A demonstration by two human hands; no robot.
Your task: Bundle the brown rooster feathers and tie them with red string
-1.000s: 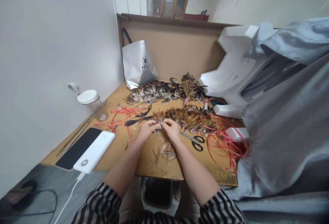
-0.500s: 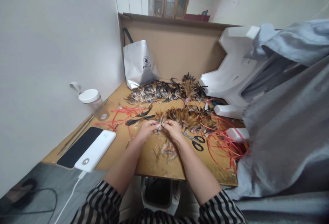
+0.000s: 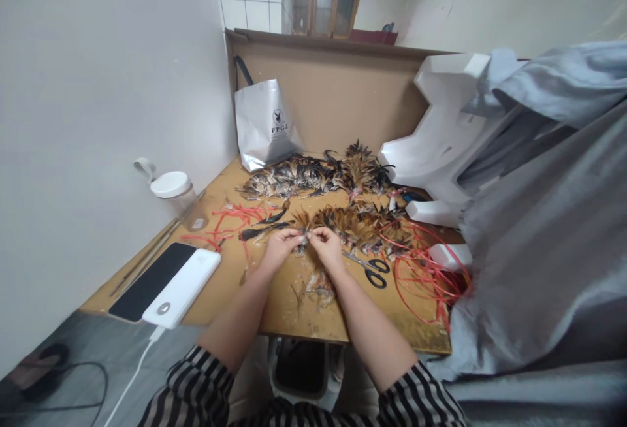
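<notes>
My left hand (image 3: 283,247) and my right hand (image 3: 326,245) meet over the front of the table, thumbs and fingers pinched. Between them is a small brown feather (image 3: 302,219), its tip pointing away from me and its base at my fingertips. Just beyond lies a row of brown and black feather bunches (image 3: 355,223). Loose pale feather scraps (image 3: 317,285) lie below my hands. Black-handled scissors (image 3: 373,271) rest to the right of my right hand. A few long dark feathers (image 3: 262,230) lie left of my fingers.
Behind is a longer feather pile (image 3: 304,175) beside a silver bag (image 3: 264,123). Red string tangles lie at right (image 3: 416,277) and left (image 3: 238,217). A lidded jar (image 3: 174,195), phone (image 3: 151,283) and white power bank (image 3: 183,286) stand left. A white foam piece (image 3: 441,126) leans right.
My fingertips shift slightly around the feather and stay pinched together. The right hand moves a little left. The rest of the table looks the same, with a slight camera shift.
</notes>
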